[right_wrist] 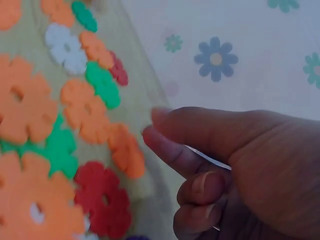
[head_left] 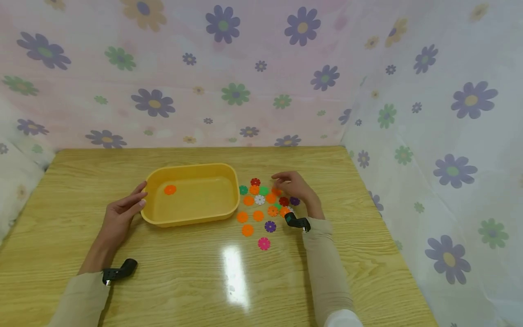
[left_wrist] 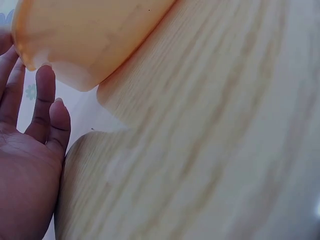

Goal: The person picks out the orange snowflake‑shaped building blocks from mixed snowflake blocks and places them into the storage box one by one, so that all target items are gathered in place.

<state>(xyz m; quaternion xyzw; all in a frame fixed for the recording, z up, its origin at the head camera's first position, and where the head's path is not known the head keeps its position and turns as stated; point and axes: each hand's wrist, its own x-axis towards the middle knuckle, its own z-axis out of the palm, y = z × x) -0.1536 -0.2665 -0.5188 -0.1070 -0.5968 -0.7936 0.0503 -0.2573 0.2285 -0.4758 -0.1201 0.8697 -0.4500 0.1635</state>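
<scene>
A yellow plastic tray (head_left: 192, 220) stands on the table with one orange flower-shaped disc (head_left: 170, 190) inside it. My left hand (head_left: 119, 215) is at the tray's left end, its fairly straight fingers against the rim and wall; the left wrist view shows the fingertips by the wall (left_wrist: 90, 40). To the right of the tray, my right hand (head_left: 295, 186) hovers over scattered flower discs. In the right wrist view its thumb and forefinger come close together beside an orange disc (right_wrist: 127, 150). Nothing shows between them, and the other fingers bend loosely.
Several flat discs lie right of the tray, among them a white one (head_left: 259, 200), a purple one (head_left: 270, 226) and a pink one (head_left: 264, 244) nearest the front. Flower-patterned cloth (head_left: 237, 122) hangs behind the wooden table (head_left: 171, 281) and along its right side.
</scene>
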